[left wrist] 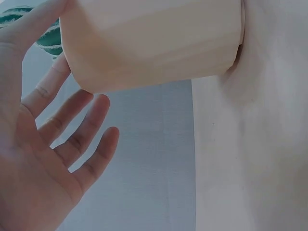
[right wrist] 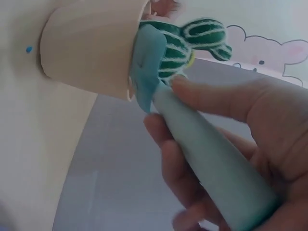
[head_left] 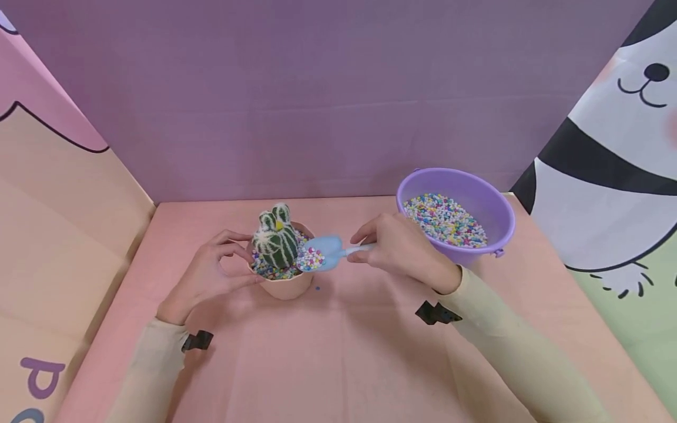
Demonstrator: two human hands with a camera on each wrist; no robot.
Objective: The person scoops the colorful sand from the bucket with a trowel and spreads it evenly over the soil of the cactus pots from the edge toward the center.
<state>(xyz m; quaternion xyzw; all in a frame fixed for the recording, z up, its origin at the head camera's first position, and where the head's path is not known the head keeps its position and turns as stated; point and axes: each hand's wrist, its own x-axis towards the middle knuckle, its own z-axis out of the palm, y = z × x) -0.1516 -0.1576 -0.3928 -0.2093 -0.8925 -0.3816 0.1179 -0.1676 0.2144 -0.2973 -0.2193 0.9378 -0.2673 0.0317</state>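
Note:
My right hand (head_left: pixel 399 247) grips the pale handle of a light-blue toy scoop (head_left: pixel 332 249). Small multicoloured beads (head_left: pixel 311 258) lie in its blade, which overlaps the right rim of a peach flower pot (head_left: pixel 288 288). In the pot a green cactus with white stripes (head_left: pixel 279 247) stands among beads of the same kind. My left hand (head_left: pixel 206 273) is at the pot's left side, thumb and fingertips touching near the rim. In the left wrist view its fingers (left wrist: pixel 79 142) are spread and fairly straight. The right wrist view shows the scoop blade (right wrist: pixel 148 53) beside the cactus.
A purple bucket (head_left: pixel 489 205) holding many multicoloured beads (head_left: pixel 444 220) stands at the back right, just behind my right hand. One blue bead (head_left: pixel 318 288) lies on the pink tabletop (head_left: pixel 296 364) beside the pot. A purple backdrop (head_left: pixel 328 106) rises behind, with printed panels either side.

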